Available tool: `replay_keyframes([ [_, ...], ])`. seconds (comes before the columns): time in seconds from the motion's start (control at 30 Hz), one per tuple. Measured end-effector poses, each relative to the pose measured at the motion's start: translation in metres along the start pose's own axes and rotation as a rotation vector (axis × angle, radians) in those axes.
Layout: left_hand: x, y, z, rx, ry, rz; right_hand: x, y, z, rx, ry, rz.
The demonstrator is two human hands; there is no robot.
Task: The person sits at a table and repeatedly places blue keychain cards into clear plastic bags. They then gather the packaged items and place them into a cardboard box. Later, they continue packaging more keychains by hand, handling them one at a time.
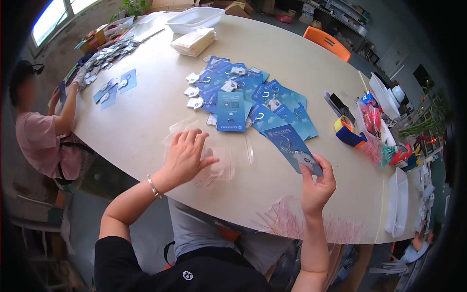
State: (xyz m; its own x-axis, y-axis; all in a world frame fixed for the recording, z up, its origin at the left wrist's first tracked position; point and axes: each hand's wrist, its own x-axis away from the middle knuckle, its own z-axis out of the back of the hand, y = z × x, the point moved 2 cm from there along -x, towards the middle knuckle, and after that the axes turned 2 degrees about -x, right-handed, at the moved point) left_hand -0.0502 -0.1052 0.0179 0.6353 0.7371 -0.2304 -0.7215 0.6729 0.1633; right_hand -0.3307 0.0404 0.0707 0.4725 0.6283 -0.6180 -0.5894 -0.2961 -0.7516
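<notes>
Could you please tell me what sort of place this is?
Probably a small workshop: blue cards with keyrings are heaped beside clear bags on a large table, where a co-worker also sits.

Left hand [186,155] spreads loosely, palm down; right hand [318,185] closes in a pinch.

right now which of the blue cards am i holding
The card in your right hand, at the lower right of the pile. You grip only this one; the cards in the pile lie on the table.
</notes>
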Motion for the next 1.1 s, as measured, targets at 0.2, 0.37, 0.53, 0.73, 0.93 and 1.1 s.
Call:
replay_keyframes([
  [0.2, -0.061, 0.018, -0.012, 0.012, -0.063, -0.034, 0.013, 0.007, 0.005, -0.053, 0.017, -0.087],
  [0.37, -0.072, 0.065, -0.007, 0.065, -0.124, -0.106, 0.02, 0.021, 0.019, -0.134, 0.048, -0.204],
  [0.53, -0.1, 0.083, -0.038, 0.112, -0.232, -0.211, 0.013, 0.021, 0.027, -0.33, 0.043, -0.403],
  [0.73, -0.102, 0.078, -0.044, 0.604, -0.412, -0.133, 0.02, 0.034, 0.052, -0.375, 0.108, -0.59],
  [0.93, -0.094, 0.073, -0.014, 0.808, -0.436, -0.023, 0.028, 0.058, 0.065, -0.565, 0.297, -0.715],
  [1.1, -0.091, 0.078, -0.012, 0.831, -0.427, -0.074, 0.026, 0.068, 0.056, -0.644, 0.305, -0.8],
])
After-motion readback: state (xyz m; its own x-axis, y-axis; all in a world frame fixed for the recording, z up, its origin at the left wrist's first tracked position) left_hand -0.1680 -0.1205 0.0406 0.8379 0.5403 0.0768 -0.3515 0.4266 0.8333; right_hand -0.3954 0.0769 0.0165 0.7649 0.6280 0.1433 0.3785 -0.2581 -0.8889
